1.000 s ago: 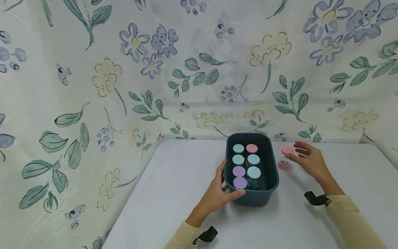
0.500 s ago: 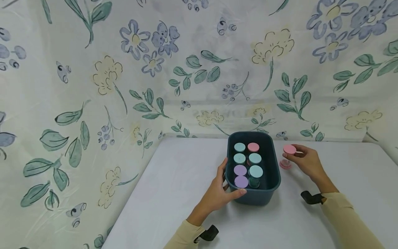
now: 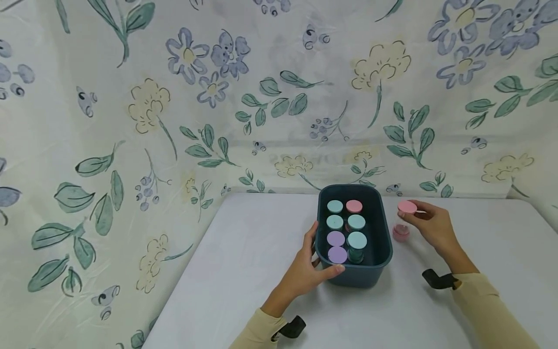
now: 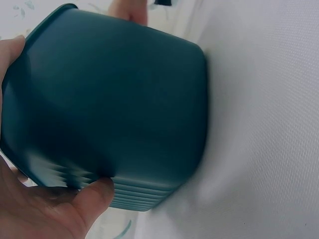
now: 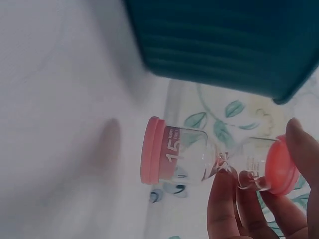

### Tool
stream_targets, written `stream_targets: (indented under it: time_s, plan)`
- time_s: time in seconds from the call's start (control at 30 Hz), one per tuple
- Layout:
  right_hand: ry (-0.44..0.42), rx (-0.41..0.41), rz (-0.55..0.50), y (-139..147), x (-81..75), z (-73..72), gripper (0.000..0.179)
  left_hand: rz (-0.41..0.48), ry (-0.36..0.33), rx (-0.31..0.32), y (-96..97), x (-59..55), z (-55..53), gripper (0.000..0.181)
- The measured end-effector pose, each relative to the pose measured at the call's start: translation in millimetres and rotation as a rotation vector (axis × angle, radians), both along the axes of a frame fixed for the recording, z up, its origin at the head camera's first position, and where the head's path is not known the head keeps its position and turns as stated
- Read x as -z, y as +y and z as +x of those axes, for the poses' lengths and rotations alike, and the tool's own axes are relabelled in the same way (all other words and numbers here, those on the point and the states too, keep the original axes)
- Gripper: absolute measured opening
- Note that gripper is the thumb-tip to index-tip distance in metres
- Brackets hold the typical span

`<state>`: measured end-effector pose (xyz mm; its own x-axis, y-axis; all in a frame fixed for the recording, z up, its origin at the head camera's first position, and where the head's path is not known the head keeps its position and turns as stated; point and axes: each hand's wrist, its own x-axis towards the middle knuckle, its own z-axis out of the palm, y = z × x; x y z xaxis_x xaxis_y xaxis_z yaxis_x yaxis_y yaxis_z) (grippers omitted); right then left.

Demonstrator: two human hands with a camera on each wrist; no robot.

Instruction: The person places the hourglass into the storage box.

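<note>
Upright in the dark teal bin stand several sand timers with round caps: light blue ones, purple ones and a pink one. My left hand grips the bin at its near left corner, thumb over the front rim. To the right of the bin, my right hand holds a clear sand timer with pink caps. Its thumb rests at the upper cap, and the fingers curl round the narrow waist. Printed on the glass near the lower cap is "15", with pinkish sand there.
The bin stands on a white table. Behind and to the left hangs a cloth printed with flowers and leaves. Black wrist mounts sit at both sleeves.
My right hand has gone from spread fingers beside the pink-capped sand timer to gripping it. The timer now looks slightly raised. My left hand stays on the bin.
</note>
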<state>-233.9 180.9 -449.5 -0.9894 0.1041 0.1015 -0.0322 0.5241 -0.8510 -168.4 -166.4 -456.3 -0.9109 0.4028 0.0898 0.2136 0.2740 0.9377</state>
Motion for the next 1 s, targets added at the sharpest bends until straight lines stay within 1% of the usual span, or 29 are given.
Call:
stream_targets:
  time_s: [0.2, 0.43, 0.67, 0.8, 1.0]
  plan:
    - [0.057, 0.001, -0.016, -3, -18.5, 8.2, 0.069, -0.001, 0.007, 0.0, 0.3, -1.4, 0.6, 0.114]
    - [0.145, -0.009, -0.041, -7, -43.6, 18.2, 0.061, -0.003, 0.011, -0.001, 0.6, -1.7, 0.4, 0.114]
    - [0.175, -0.016, -0.064, -14, -69.4, 28.1, 0.062, -0.004, 0.018, -0.006, 0.9, -3.5, 1.1, 0.114]
    - [0.202, -0.04, -0.089, -20, -80.9, 34.6, 0.06, -0.004, 0.019, -0.009, 0.7, -4.4, 1.8, 0.113]
    - [0.248, -0.1, -0.16, -33, -96.4, 44.7, 0.056, -0.011, 0.022, -0.01, 1.3, -5.0, 2.1, 0.113]
